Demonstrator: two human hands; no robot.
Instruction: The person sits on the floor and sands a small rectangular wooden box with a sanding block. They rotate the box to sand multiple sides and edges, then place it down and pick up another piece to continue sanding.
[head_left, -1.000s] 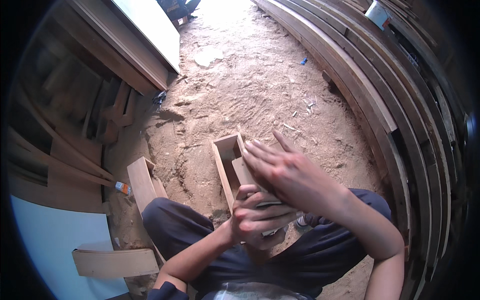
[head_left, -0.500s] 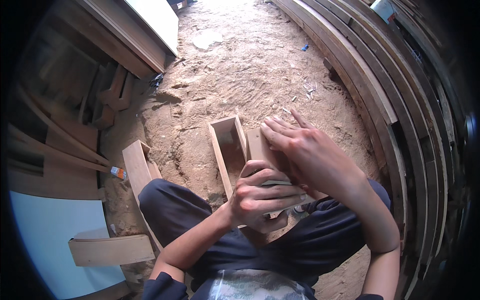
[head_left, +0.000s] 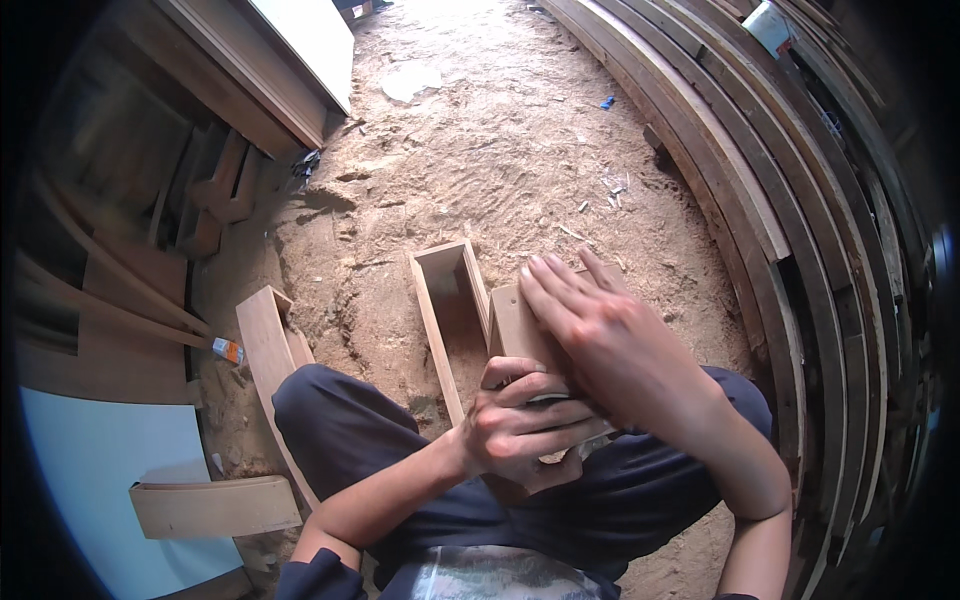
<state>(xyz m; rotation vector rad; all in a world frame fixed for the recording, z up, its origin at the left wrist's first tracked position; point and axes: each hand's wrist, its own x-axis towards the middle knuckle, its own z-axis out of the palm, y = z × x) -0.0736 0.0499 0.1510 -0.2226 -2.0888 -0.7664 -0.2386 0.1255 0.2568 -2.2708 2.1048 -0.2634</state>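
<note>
A pale wooden piece (head_left: 510, 322), with a small hole near its far corner, is held over my lap. My left hand (head_left: 525, 415) is closed around its near part, the fingers wrapped over it. My right hand (head_left: 630, 340) lies flat along its top, fingers stretched out; the palm side is hidden. Just left of the piece, an open rectangular wooden box (head_left: 432, 310) rests on the sawdust-covered ground between my knees. Its near end is hidden behind my left hand.
Another long wooden box (head_left: 262, 335) lies by my left knee, near a small white-and-orange container (head_left: 228, 350). A curved wooden piece (head_left: 215, 506) sits on a light-blue panel (head_left: 110, 470). Long stacked planks (head_left: 770, 290) line the right side. Dark wooden parts (head_left: 225, 185) stand at the left.
Both hands and the wooden piece sit slightly lower in the picture. My right hand still lies flat on the piece and my left hand keeps its grip. The whole view has shifted a little.
</note>
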